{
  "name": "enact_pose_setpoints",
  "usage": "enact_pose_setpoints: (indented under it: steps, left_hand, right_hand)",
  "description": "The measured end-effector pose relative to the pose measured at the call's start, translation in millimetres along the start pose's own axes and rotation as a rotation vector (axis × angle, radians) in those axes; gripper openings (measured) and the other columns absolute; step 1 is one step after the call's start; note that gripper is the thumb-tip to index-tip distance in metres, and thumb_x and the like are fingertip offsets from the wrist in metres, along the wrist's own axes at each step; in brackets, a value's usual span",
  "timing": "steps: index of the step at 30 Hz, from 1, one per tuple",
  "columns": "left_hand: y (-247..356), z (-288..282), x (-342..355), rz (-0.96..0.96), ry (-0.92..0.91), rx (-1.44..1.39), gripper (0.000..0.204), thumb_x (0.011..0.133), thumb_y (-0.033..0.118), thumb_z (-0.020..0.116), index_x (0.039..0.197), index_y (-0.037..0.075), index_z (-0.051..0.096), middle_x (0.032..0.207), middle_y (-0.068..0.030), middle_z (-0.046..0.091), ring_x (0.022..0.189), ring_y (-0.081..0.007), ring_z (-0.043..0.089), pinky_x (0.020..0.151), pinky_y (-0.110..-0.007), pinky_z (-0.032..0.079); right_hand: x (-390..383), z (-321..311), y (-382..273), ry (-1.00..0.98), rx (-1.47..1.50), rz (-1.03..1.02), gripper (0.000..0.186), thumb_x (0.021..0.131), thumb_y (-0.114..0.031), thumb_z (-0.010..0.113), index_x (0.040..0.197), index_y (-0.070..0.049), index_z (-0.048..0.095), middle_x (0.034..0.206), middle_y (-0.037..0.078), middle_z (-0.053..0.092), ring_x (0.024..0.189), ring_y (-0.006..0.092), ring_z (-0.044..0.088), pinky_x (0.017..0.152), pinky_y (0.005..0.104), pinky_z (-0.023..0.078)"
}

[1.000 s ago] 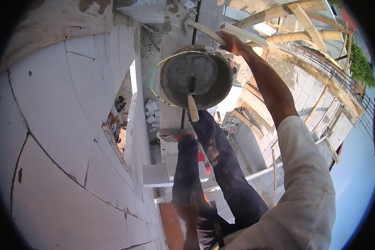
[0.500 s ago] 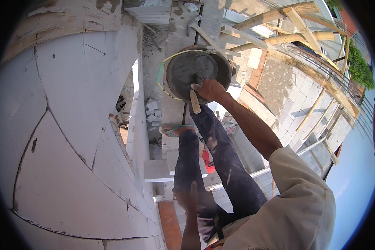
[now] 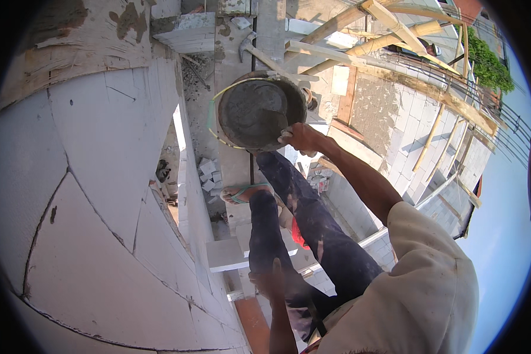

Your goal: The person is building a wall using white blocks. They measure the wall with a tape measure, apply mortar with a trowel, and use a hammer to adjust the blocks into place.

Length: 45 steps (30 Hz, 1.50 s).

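Observation:
My right hand (image 3: 301, 139) is closed around a trowel at the near right rim of a dark bucket (image 3: 299, 105). The trowel's blade (image 3: 274, 120), coated in grey mortar, dips into the wet mortar (image 3: 248, 106) filling the bucket; its handle is mostly hidden by my fist. A thin yellow bail with a green grip (image 3: 211, 114) hangs over the bucket's left side. My left hand (image 3: 269, 281) rests on my left thigh, thumb and fingers apart, holding nothing.
Beyond the bucket, a hammer (image 3: 264, 59) lies on the plank walkway (image 3: 229, 59). A white block wall (image 3: 100, 236) rises at left. Block scraps (image 3: 209, 172) lie below, and white blocks (image 3: 227, 252) sit behind my foot. Timber poles (image 3: 389, 65) cross the right.
My right hand has moved right and slightly down, turning the trowel so its handle no longer points toward me. The view has shifted, and the bucket appears farther left. My left hand stays on my thigh.

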<state>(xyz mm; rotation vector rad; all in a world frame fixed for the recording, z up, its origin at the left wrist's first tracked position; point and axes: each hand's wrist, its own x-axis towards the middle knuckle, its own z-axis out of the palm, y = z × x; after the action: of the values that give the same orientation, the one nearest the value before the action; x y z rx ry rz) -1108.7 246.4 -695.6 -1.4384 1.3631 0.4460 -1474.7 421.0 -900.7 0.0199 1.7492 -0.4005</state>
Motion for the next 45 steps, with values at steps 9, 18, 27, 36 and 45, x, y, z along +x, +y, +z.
enact_pose_setpoints:
  steps: [9, 18, 27, 36, 45]
  left_hand:
    - [-40, 44, 15, 0.181, 0.177, 0.074, 0.100, 0.082, 0.057, 0.083, 0.136, -0.013, 0.036, 0.119, -0.0275, 0.060, 0.108, -0.0449, 0.065, 0.092, -0.054, 0.053]
    - [-17, 10, 12, 0.182, 0.018, 0.025, 0.107, 0.080, 0.062, 0.082, 0.133, -0.019, 0.035, 0.132, -0.0349, 0.051, 0.123, -0.0492, 0.057, 0.101, -0.054, 0.049]
    - [-23, -1, -3, 0.179, -0.055, -0.055, 0.114, 0.084, 0.061, 0.077, 0.147, -0.019, 0.026, 0.144, -0.0385, 0.046, 0.137, -0.0524, 0.047, 0.114, -0.054, 0.041]
    - [-85, -40, -69, 0.301, -0.119, -0.023, 0.082, 0.097, 0.057, 0.061, 0.148, -0.005, 0.045, 0.145, -0.0324, 0.052, 0.129, -0.0511, 0.057, 0.108, -0.055, 0.048]
    - [-176, -3, -61, 0.704, -0.131, -0.122, 0.045, 0.093, 0.043, 0.060, 0.108, 0.004, 0.076, 0.108, -0.0255, 0.075, 0.104, -0.0384, 0.073, 0.093, -0.049, 0.057]
  right_hand:
    - [-4, 8, 33, 0.477, -0.282, -0.042, 0.038, 0.093, -0.021, 0.057, 0.120, 0.006, 0.058, 0.088, 0.026, 0.072, 0.085, 0.0450, 0.074, 0.076, 0.0533, 0.061]
    - [59, 48, 16, 0.230, -0.267, -0.136, 0.029, 0.087, -0.026, 0.066, 0.101, -0.004, 0.075, 0.090, 0.024, 0.075, 0.089, 0.0409, 0.075, 0.082, 0.0505, 0.061]
    - [-48, 7, 77, 0.315, 0.015, -0.230, 0.052, 0.087, -0.045, 0.079, 0.104, 0.003, 0.070, 0.077, 0.019, 0.070, 0.071, 0.0288, 0.065, 0.074, 0.0446, 0.052]
    - [-276, -6, -47, 0.129, 0.265, -0.632, 0.031, 0.095, -0.030, 0.077, 0.098, -0.001, 0.068, 0.072, 0.001, 0.063, 0.067, 0.0124, 0.056, 0.063, 0.0340, 0.047]
    - [-515, 50, -212, -0.252, -0.203, -1.057, 0.028, 0.095, -0.028, 0.075, 0.094, -0.001, 0.067, 0.072, 0.004, 0.063, 0.063, 0.0138, 0.059, 0.062, 0.0321, 0.048]
